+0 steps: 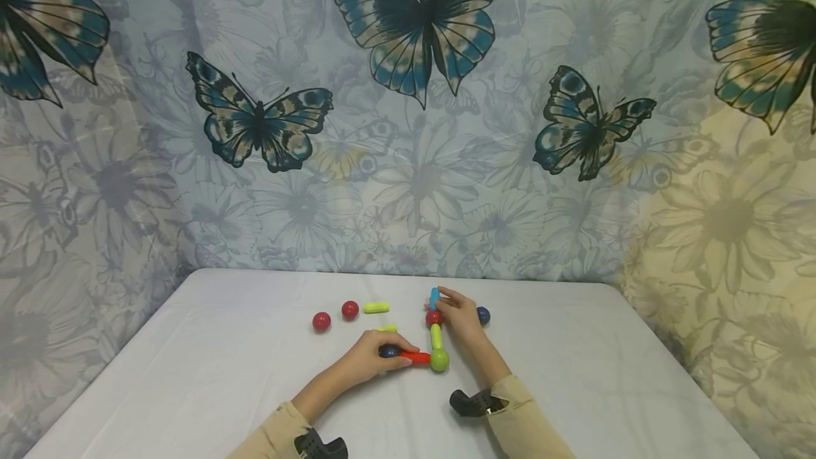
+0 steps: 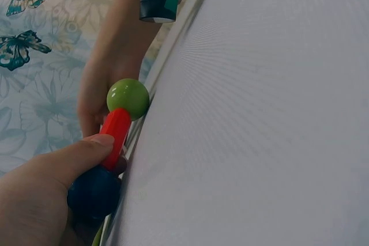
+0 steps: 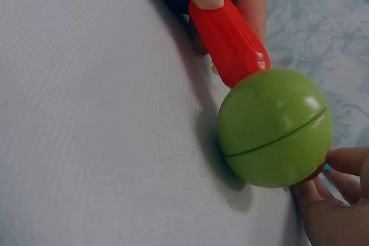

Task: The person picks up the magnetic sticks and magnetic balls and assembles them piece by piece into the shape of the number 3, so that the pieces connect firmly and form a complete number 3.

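My left hand (image 1: 372, 358) grips the red rod (image 2: 117, 133) with the thumb along it, and the dark blue ball (image 2: 95, 191) sits at the rod's near end against the palm. At its other end the rod meets a green ball (image 3: 277, 128). From that ball a yellow-green rod (image 1: 436, 336) runs back to a red ball (image 1: 434, 318), and a light blue rod (image 1: 435, 297) stands beyond it. My right hand (image 1: 460, 314) pinches the light blue rod close to the red ball; its fingers partly hide both.
Two loose red balls, a nearer one (image 1: 321, 321) and a farther one (image 1: 350, 310), lie left on the white table (image 1: 191, 374). A yellow-green rod (image 1: 376, 308) lies beside them, another (image 1: 387, 328) behind my left hand. A dark blue ball (image 1: 484, 315) lies right of my right hand.
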`<move>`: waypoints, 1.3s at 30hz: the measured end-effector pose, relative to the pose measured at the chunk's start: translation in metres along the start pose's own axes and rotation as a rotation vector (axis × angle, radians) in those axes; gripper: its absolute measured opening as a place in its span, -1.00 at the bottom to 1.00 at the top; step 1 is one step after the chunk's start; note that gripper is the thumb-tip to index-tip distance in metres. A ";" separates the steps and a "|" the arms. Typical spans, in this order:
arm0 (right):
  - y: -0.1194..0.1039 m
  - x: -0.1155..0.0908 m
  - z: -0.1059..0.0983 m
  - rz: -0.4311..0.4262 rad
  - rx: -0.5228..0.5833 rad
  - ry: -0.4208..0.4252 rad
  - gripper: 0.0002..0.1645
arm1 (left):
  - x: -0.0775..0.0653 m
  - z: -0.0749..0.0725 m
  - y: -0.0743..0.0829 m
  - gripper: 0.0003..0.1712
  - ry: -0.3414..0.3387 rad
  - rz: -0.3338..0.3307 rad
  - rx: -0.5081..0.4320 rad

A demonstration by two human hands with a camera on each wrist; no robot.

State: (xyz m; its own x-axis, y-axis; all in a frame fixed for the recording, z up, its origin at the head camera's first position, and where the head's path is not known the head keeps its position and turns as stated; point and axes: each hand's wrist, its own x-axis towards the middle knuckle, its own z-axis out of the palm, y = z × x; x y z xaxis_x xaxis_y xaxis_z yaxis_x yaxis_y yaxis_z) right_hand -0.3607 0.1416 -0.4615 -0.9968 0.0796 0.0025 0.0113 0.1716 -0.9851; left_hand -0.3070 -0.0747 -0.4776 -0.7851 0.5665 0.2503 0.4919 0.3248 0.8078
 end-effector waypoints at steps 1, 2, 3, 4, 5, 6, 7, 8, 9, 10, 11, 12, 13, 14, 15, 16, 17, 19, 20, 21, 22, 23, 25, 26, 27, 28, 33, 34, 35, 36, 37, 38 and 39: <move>0.000 0.000 -0.001 0.008 -0.020 0.010 -0.49 | 0.000 0.000 0.000 -0.75 -0.001 0.002 0.000; 0.000 0.000 -0.001 0.011 -0.033 0.016 -0.49 | 0.000 0.000 0.000 -0.74 -0.003 0.003 -0.001; 0.001 0.001 -0.002 0.015 -0.047 0.023 -0.50 | 0.001 0.000 0.000 -0.74 -0.004 0.005 -0.001; 0.001 0.001 -0.003 0.016 -0.058 0.027 -0.50 | 0.001 0.000 0.000 -0.74 -0.005 0.004 -0.001; 0.001 0.001 -0.003 0.019 -0.065 0.032 -0.50 | 0.001 0.000 0.000 -0.74 -0.005 0.003 0.000; 0.002 0.001 -0.004 0.019 -0.075 0.032 -0.50 | 0.001 0.000 0.000 -0.75 -0.006 0.003 0.001; 0.002 0.002 -0.004 0.025 -0.079 0.034 -0.50 | 0.001 0.000 0.000 -0.75 -0.006 0.001 0.001; 0.003 0.002 -0.005 0.018 -0.085 0.032 -0.50 | 0.000 0.000 0.000 -0.75 -0.006 -0.001 0.003; 0.003 0.002 -0.005 0.019 -0.093 0.034 -0.50 | 0.000 0.000 0.000 -0.76 -0.006 -0.003 0.004; 0.003 0.002 -0.005 0.015 -0.096 0.031 -0.50 | 0.000 0.000 0.000 -0.76 -0.006 -0.003 0.007; 0.003 0.002 -0.005 0.015 -0.101 0.032 -0.49 | 0.000 0.000 0.001 -0.76 -0.006 -0.004 0.009; 0.003 0.002 -0.005 0.011 -0.111 0.032 -0.49 | 0.000 0.000 0.001 -0.76 -0.005 -0.005 0.008; 0.003 0.001 -0.005 0.008 -0.122 0.032 -0.49 | 0.000 0.000 0.001 -0.76 -0.005 -0.005 0.010; 0.003 0.001 -0.005 0.005 -0.131 0.031 -0.49 | 0.001 0.000 0.001 -0.76 -0.005 -0.004 0.011; 0.003 0.001 -0.005 0.006 -0.138 0.032 -0.48 | 0.001 0.000 0.001 -0.76 -0.005 -0.004 0.009; 0.003 0.001 -0.005 -0.002 -0.148 0.031 -0.48 | 0.001 0.000 0.001 -0.75 -0.004 -0.002 0.007; 0.003 0.001 -0.005 -0.013 -0.164 0.032 -0.49 | 0.001 0.000 0.001 -0.75 -0.004 -0.002 0.003; 0.003 0.001 -0.005 -0.022 -0.177 0.035 -0.49 | 0.001 0.000 0.000 -0.75 -0.004 0.001 0.001; 0.003 0.001 -0.004 -0.023 -0.181 0.036 -0.49 | 0.000 0.000 0.000 -0.75 -0.003 0.002 -0.001; 0.003 0.001 -0.004 -0.031 -0.190 0.034 -0.49 | 0.000 0.000 0.000 -0.75 -0.002 0.002 -0.003; 0.003 0.000 -0.004 -0.037 -0.195 0.031 -0.49 | 0.000 0.000 0.000 -0.75 -0.001 0.002 -0.002; 0.003 0.000 -0.004 -0.038 -0.198 0.026 -0.49 | 0.000 0.000 0.000 -0.76 0.001 0.000 -0.001; 0.002 -0.001 -0.004 -0.044 -0.184 0.013 -0.46 | -0.001 0.001 0.000 -0.76 0.004 -0.002 0.005; 0.002 -0.002 -0.004 -0.054 -0.175 0.005 -0.44 | -0.001 0.001 0.000 -0.76 0.004 -0.003 0.007; 0.001 -0.003 -0.005 -0.074 -0.164 -0.001 -0.42 | -0.001 0.001 0.000 -0.76 0.004 -0.007 0.010; 0.000 -0.004 -0.006 -0.094 -0.141 -0.005 -0.40 | -0.001 0.001 0.000 -0.76 0.004 -0.009 0.014; -0.004 -0.011 -0.013 -0.230 -0.044 -0.008 -0.37 | -0.001 0.002 0.001 -0.76 0.004 -0.032 0.012; -0.005 -0.012 -0.015 -0.247 -0.031 -0.002 -0.38 | -0.001 0.001 0.002 -0.76 0.004 -0.036 0.010; -0.006 -0.014 -0.018 -0.261 -0.024 0.006 -0.39 | -0.001 0.001 0.002 -0.76 0.004 -0.039 0.008; -0.006 -0.014 -0.020 -0.278 -0.027 0.014 -0.41 | -0.001 0.001 0.002 -0.76 0.003 -0.043 0.006; -0.006 -0.015 -0.022 -0.283 -0.021 0.026 -0.42 | -0.001 0.001 0.002 -0.76 0.002 -0.044 0.005; -0.006 -0.016 -0.025 -0.291 -0.019 0.038 -0.42 | -0.001 0.001 0.002 -0.76 0.001 -0.045 0.005; -0.006 -0.017 -0.027 -0.298 -0.015 0.052 -0.44 | -0.001 0.001 0.002 -0.76 0.001 -0.047 0.006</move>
State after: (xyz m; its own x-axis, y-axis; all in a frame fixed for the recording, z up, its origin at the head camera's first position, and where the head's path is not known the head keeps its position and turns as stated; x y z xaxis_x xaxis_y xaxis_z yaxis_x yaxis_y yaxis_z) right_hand -0.3418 0.1658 -0.4508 -0.9511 0.0742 0.2999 -0.2792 0.2092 -0.9372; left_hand -0.3044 -0.0738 -0.4766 -0.8077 0.5500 0.2127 0.4566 0.3552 0.8157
